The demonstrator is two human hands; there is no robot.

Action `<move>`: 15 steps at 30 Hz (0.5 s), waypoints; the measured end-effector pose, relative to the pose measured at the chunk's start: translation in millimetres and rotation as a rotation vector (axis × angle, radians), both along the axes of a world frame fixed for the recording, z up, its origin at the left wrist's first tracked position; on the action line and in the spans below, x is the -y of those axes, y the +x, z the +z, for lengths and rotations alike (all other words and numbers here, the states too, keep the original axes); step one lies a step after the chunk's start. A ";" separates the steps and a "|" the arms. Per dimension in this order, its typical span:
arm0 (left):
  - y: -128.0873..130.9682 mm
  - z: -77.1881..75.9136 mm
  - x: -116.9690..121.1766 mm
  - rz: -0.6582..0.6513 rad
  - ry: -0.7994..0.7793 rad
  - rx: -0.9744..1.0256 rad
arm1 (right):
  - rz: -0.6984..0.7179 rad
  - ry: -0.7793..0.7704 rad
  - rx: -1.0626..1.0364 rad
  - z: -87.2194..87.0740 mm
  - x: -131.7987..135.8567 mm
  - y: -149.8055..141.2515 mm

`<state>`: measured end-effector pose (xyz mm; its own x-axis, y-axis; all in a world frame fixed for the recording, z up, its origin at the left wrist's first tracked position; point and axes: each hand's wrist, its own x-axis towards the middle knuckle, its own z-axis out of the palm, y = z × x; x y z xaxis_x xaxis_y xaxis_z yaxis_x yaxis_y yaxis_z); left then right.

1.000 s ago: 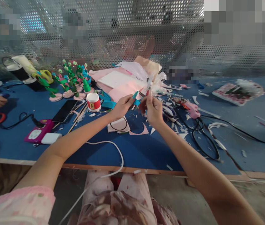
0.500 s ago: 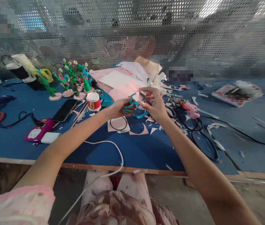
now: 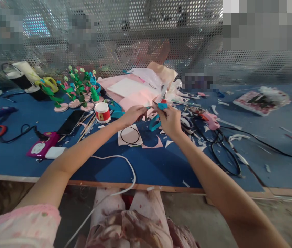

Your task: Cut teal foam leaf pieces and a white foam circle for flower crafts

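Note:
My left hand [image 3: 134,115] is closed, its fingertips pinching the end of a blue strip over the middle of the table. Close beside it, my right hand [image 3: 171,120] is closed round a pair of scissors [image 3: 155,102]; only a dark part of them shows, and the fingers cover the rest. The blue strip [image 3: 155,124] loops down between the hands, and a piece of it lies across the right fingers. Under the hands are a white square with a black ring [image 3: 130,135] and a curved pink offcut [image 3: 153,143].
Left of the hands stand a red and white tub [image 3: 103,113], a phone [image 3: 71,122], a purple power socket [image 3: 43,144] and several green paper plants [image 3: 80,86]. A pink glue gun [image 3: 211,120] with its cord lies right, among scraps. Pink sheets [image 3: 132,100] lie behind.
The blue strip, bunched in my left hand before, now stretches between both hands and hangs in a loop by the right. My right hand has turned, and the scissors are more hidden.

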<state>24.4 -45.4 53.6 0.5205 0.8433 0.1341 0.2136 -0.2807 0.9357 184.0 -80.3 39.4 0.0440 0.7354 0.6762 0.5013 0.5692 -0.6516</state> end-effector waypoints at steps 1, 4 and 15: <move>-1.8 1.3 1.2 0.059 0.137 0.007 | 0.008 -0.020 -0.012 -0.1 0.0 -0.4; -7.3 6.6 5.5 0.138 0.572 0.040 | 0.152 -0.167 -0.108 -2.4 -1.8 -3.4; -14.2 7.9 -11.5 -0.124 1.017 -0.094 | 0.462 -0.367 -0.056 -1.6 -0.5 -6.6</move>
